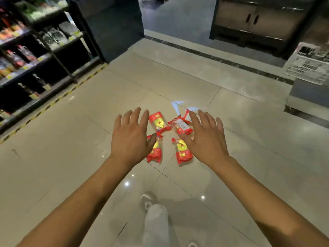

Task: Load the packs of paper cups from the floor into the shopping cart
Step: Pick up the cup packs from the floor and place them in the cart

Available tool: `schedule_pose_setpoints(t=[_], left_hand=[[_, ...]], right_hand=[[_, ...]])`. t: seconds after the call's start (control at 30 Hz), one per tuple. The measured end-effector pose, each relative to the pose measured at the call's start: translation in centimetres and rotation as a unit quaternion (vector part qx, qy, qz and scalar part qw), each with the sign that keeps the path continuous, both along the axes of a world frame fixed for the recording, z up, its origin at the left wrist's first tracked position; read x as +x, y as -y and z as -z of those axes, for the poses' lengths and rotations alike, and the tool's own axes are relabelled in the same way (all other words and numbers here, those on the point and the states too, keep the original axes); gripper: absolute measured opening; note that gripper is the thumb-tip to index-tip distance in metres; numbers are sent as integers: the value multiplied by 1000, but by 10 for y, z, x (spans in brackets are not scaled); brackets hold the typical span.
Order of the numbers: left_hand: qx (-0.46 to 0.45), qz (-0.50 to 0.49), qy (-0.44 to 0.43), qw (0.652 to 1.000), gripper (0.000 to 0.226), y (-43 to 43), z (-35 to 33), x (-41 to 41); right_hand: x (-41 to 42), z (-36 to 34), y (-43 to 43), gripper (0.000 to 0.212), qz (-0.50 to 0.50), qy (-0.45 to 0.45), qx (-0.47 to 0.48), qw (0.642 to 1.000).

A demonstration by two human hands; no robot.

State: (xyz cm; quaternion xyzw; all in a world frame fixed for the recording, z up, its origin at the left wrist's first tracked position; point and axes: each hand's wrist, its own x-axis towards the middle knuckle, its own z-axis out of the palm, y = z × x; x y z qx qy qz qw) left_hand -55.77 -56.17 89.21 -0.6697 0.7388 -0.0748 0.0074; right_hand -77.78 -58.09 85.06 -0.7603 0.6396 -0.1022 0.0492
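Several red-and-yellow packs of paper cups lie in a loose cluster on the shiny tiled floor: one at the far left (159,122), one at the far right (181,126), one at the near left (155,152) and one at the near right (183,152). My left hand (130,136) hovers over the left side of the cluster, fingers spread, holding nothing. My right hand (204,138) hovers over the right side, also spread and empty. Both hands partly hide the packs. No shopping cart shows in the head view.
Dark store shelves (32,56) with bottles and packets line the left, edged by yellow-black floor tape (58,100). A white plastic crate (308,66) sits on a low stand at the right. A metal cabinet (258,20) stands at the back. My leg and shoe (151,211) are below.
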Motion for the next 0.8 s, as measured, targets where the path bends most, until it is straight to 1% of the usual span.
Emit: schedule_pose_setpoints(t=[0.1, 0.17, 0.27, 0.33, 0.4, 0.47, 0.53, 0.6, 0.67, 0.73, 0.8], left_hand=[[12, 18, -10, 1000, 75, 64, 39, 35], [40, 24, -15, 999, 77, 109, 62, 56], [81, 36, -11, 996, 79, 174, 101, 84], [102, 47, -9, 994, 79, 215, 132, 97], [115, 37, -10, 993, 79, 254, 176, 104], [145, 24, -11, 989, 78, 286, 233, 110], [171, 20, -9, 985, 76, 314, 307, 116], [206, 12, 10, 978, 77, 335, 387, 122], [229, -1, 22, 973, 78, 354, 470, 127], [245, -18, 14, 969, 76, 365, 545, 134], [257, -32, 12, 966, 76, 375, 634, 141]], right_hand=[[27, 33, 54, 75, 24, -22, 34, 999], [45, 50, 91, 78, 44, -40, 66, 996], [67, 80, 150, 72, 62, -37, 85, 994], [76, 112, 186, 70, 63, -40, 87, 993], [79, 157, 221, 68, 68, -53, 117, 989], [81, 214, 252, 67, 76, -53, 148, 985], [81, 283, 281, 66, 89, -47, 183, 978], [80, 361, 304, 68, 96, -53, 238, 965], [76, 445, 324, 73, 103, -60, 275, 954], [70, 522, 336, 74, 108, -60, 295, 947], [65, 610, 346, 74, 116, -79, 324, 936]])
